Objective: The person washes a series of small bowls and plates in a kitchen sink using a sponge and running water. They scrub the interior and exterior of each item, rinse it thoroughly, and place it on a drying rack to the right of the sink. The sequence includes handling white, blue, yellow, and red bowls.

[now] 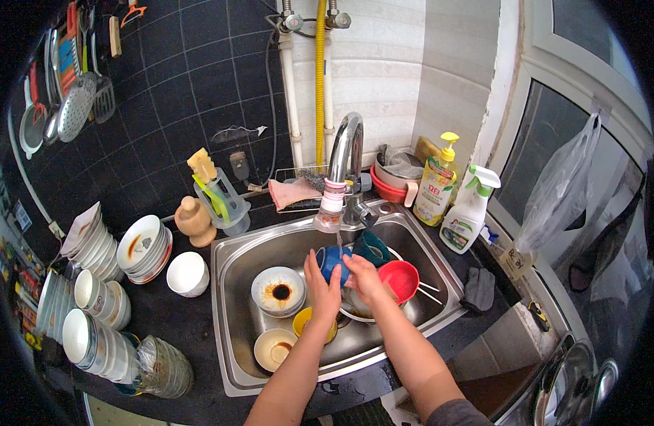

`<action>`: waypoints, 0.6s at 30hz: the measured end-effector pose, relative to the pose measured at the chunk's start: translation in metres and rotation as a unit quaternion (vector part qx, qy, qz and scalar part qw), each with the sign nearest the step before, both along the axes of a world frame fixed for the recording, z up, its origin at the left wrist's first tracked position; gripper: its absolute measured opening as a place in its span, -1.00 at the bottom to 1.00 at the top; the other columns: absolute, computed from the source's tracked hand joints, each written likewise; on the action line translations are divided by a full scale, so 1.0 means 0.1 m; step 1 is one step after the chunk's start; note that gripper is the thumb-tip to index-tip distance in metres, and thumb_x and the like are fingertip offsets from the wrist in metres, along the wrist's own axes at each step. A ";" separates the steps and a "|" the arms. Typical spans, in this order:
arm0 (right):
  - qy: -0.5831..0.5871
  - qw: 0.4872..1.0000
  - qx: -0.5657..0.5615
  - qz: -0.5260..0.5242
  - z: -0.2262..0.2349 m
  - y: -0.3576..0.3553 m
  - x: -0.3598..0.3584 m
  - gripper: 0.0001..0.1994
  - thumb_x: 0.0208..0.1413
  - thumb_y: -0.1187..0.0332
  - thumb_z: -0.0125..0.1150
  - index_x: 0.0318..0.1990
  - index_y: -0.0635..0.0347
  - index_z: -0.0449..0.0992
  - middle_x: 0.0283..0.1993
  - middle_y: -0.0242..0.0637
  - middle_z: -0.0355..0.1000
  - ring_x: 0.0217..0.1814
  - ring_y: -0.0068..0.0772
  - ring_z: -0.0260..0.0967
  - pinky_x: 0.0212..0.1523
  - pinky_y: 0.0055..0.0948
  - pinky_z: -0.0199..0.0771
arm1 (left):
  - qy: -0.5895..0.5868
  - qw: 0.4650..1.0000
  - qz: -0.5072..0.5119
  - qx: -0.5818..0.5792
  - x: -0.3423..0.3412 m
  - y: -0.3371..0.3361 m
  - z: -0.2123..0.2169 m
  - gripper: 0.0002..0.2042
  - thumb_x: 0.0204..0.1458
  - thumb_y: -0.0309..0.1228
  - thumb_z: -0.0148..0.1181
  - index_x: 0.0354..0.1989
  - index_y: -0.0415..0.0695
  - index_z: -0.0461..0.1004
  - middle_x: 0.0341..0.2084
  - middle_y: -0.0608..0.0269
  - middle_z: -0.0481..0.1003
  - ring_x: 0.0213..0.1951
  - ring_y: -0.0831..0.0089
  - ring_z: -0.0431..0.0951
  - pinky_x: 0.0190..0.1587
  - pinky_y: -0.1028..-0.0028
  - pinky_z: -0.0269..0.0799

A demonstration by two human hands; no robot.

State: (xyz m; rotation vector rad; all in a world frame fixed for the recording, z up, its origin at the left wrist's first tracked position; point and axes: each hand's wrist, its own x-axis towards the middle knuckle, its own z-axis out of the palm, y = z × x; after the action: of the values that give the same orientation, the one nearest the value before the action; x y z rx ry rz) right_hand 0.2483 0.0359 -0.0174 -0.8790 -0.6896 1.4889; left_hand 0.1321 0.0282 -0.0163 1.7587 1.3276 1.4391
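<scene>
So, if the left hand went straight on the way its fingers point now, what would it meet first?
The left hand points up and away, already touching the blue cup under the faucet. Beyond the cup likely comes the sink's back wall, though depth is unclear.

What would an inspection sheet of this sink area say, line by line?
Surface: dark counter around a steel sink.
Job's things: blue cup held under the tap, water running.
Clutter: dirty bowls and a red bowl in the sink; bowl stacks on the counter; two bottles by the sink.
Hands: left hand and right hand both grip the cup.
Cables: nothing seen.
Surroundings: black tiles, hung utensils, yellow pipe, window with a plastic bag.
</scene>
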 end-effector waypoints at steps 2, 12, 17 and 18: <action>-0.077 0.997 0.027 0.010 0.03 -0.03 -0.05 -0.79 0.09 0.26 0.05 -0.19 0.15 0.41 -0.30 -0.41 0.44 -0.35 -0.62 0.38 -0.30 -0.62 0.39 | -0.051 0.998 -0.012 -0.023 -0.05 0.06 -0.05 -0.47 0.09 -0.17 -0.08 0.15 -0.26 0.09 0.10 -0.18 0.12 0.11 0.06 0.17 0.13 0.29 0.05; -0.650 0.715 0.259 -0.004 0.28 -0.26 -0.14 -0.81 -0.08 0.40 0.10 -0.25 0.13 0.47 -0.33 0.00 0.41 -0.28 -0.07 0.40 -0.31 -0.28 0.39 | -0.307 0.900 -0.061 -0.304 -0.12 0.06 0.21 -0.40 -0.03 -0.19 0.15 0.10 -0.26 0.08 -0.12 0.07 0.33 -0.24 0.48 0.42 -0.24 0.55 0.36; -0.728 0.608 0.315 -0.029 0.18 -0.26 -0.23 -0.77 -0.23 0.43 0.10 -0.32 0.26 0.48 -0.37 -0.04 0.44 -0.27 -0.12 0.42 0.02 -0.20 0.25 | -0.326 0.923 -0.018 -0.204 -0.16 0.32 -0.45 -0.37 -0.10 -0.37 0.19 0.11 -0.32 0.03 -0.09 0.00 0.31 -0.18 0.27 0.40 -0.10 0.43 0.32; -0.737 0.592 0.321 -0.059 0.13 -0.26 -0.21 -0.73 -0.24 0.44 0.10 -0.28 0.27 0.46 -0.33 0.00 0.43 -0.25 -0.11 0.41 0.02 -0.21 0.26 | -0.306 0.933 -0.034 -0.187 -0.13 0.29 -0.39 -0.37 -0.11 -0.38 0.19 0.11 -0.32 0.04 -0.09 0.00 0.31 -0.17 0.27 0.40 -0.09 0.42 0.32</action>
State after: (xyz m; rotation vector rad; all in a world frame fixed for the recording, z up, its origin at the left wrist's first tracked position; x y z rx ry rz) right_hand 0.2270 0.0102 -0.0041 -1.3914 -2.1284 -0.0794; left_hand 0.1195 0.0572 -0.0550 0.9830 1.0892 1.4160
